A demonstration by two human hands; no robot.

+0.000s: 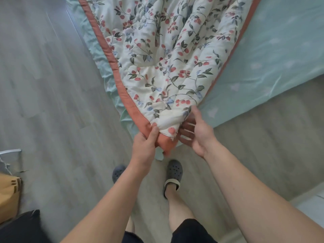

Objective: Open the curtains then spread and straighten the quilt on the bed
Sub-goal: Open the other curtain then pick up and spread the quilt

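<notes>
A white floral quilt [166,55] with an orange-red border lies bunched over the corner of a bed covered in a mint-green sheet [280,55]. Its near corner hangs toward me past the bed's corner. My left hand [145,146] pinches the orange border at that corner, thumb on top. My right hand [194,132] is beside it, fingers under the quilt's right edge and thumb on top of the fabric. The curtains are out of view.
Grey wood-look floor [43,85] surrounds the bed corner. My feet in grey clogs [172,174] stand just below the quilt corner. A tan cardboard box [9,195] and a dark cushion-like thing [22,227] sit at the lower left.
</notes>
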